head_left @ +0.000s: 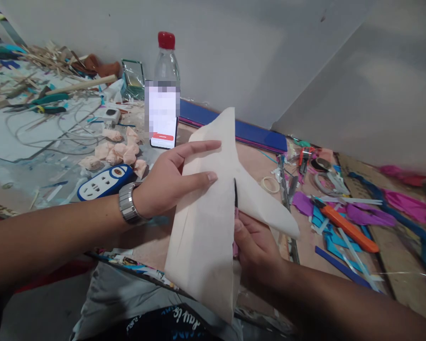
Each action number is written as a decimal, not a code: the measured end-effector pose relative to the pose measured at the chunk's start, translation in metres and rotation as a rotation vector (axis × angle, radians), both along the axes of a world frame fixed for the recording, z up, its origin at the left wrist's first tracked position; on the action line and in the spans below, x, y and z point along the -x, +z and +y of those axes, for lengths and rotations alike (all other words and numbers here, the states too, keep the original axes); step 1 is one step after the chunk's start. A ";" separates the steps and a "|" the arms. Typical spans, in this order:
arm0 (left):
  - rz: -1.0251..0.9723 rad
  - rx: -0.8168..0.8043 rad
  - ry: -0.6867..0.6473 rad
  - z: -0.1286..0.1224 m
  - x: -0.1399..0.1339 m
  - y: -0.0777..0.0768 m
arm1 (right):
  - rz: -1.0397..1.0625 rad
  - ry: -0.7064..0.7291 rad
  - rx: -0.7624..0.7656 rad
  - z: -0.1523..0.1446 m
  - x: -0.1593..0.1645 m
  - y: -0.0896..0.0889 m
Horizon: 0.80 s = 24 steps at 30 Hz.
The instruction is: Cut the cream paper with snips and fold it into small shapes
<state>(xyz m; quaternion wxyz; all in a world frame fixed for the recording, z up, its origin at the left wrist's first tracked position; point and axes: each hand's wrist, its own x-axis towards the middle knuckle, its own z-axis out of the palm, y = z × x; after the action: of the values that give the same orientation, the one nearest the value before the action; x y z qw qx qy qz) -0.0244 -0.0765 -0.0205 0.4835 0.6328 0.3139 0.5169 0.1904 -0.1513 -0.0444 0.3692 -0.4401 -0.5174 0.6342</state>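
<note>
A cream-coloured sheet [209,227], soft and bent lengthwise, is held up before me. Whether it is cloth, paper or thin foam I cannot tell. My left hand [170,177] grips its upper left part, thumb and index finger lying on the near face and the other fingers hidden behind. At the sheet's right edge, my right hand [257,241] is closed around pink-handled scissors [236,196]; only a dark blade and a bit of handle show. The blade sits where a cut parts the sheet, and a flap [270,203] of it sticks out to the right.
Behind the sheet, a phone [163,116] leans on a bottle [167,61]. Left are a power strip [104,182], crumpled peach pieces [117,151], pliers [49,104] and wood sticks [53,59]. An orange utility knife [348,225], tape roll [328,182] and coloured scraps [369,213] lie right.
</note>
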 end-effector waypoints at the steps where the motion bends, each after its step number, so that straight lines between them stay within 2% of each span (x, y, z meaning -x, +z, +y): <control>1: 0.014 -0.033 0.024 -0.001 0.000 0.001 | 0.006 0.000 0.006 0.000 0.000 0.000; 6: 0.147 -0.314 0.167 -0.006 0.004 0.010 | 0.035 0.019 0.009 0.001 0.003 0.001; 8: 0.179 -0.370 0.181 -0.007 0.005 0.012 | 0.017 0.030 -0.017 0.001 0.003 0.002; 14: 0.179 -0.375 0.129 -0.003 0.004 0.008 | 0.017 0.103 -0.082 0.003 0.000 0.001; 24: 0.188 -0.401 0.092 0.000 0.004 0.003 | 0.032 0.078 -0.032 0.003 0.002 0.003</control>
<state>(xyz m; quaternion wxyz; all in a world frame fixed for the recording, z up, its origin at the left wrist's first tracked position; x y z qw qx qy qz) -0.0286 -0.0768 -0.0170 0.2925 0.7468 0.2770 0.5291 0.1887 -0.1487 -0.0414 0.3594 -0.4037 -0.5383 0.6467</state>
